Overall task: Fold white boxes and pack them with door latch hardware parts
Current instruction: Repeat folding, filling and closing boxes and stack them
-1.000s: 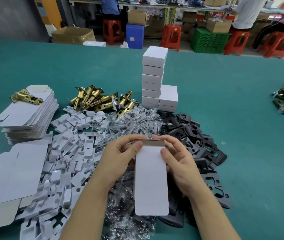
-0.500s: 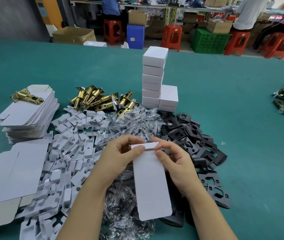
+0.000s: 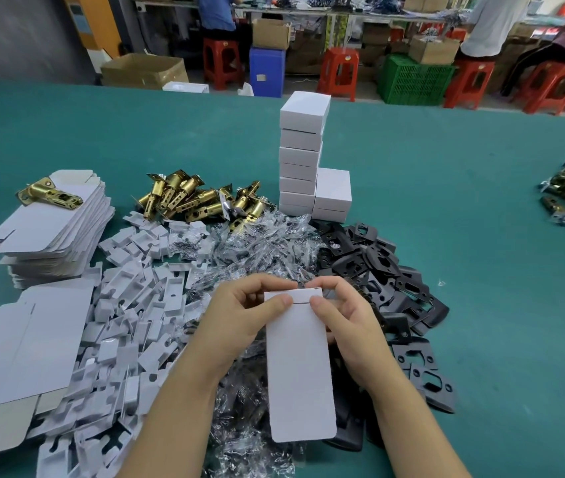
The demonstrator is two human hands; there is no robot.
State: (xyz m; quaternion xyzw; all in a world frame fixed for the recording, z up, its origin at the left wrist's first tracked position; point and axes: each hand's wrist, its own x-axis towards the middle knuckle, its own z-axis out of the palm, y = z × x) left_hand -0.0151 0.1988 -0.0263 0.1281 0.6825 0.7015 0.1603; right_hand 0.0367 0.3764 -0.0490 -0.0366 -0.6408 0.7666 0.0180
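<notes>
Green table (image 3: 446, 167), both hands' grips (image 3: 239, 315) (image 3: 350, 319) pinching white box (image 3: 298, 367), stacked boxes (image 3: 303, 150), black plates (image 3: 384, 267) beyond

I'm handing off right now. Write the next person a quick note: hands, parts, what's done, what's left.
Left hand and right hand both pinch the top flap of one white box, held above the piles.
Finished boxes are stacked at the far centre.
Flat blanks lie left, brass latches behind, screw bags centre, black plates right.
Left: finish this box, then continue with the rest.
</notes>
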